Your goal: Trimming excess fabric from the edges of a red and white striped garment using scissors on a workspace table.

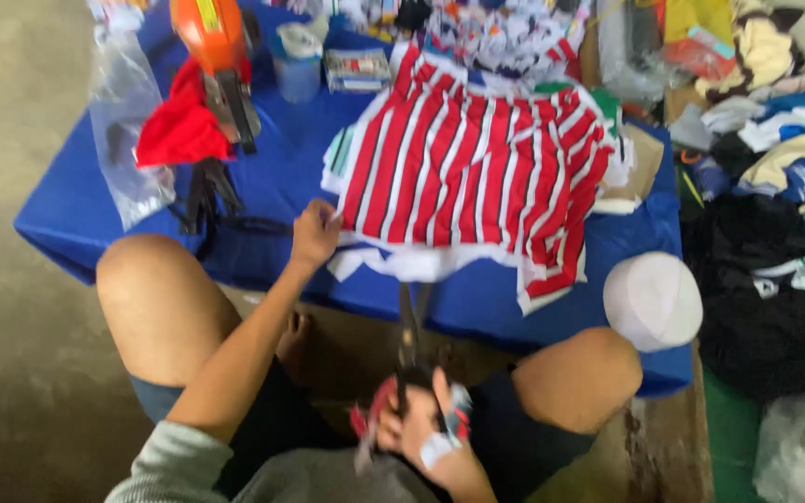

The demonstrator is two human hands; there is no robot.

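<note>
The left hand pinches the near-left edge of the red-and-white striped cloth stack (lying flat, white-edged), while the right hand grips scissors.

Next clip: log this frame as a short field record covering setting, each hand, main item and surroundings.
setting: seated person at a low table with a blue cloth, seen from above
left hand: pinching the lower left edge of the red and white striped garment
right hand: near the lap, closed on scissors whose blades point up toward the garment
main item: striped garment lying flat on a stack of fabric
on table: orange tool, red cloth, clear plastic bag, white cap
right side: pile of mixed clothes
</note>
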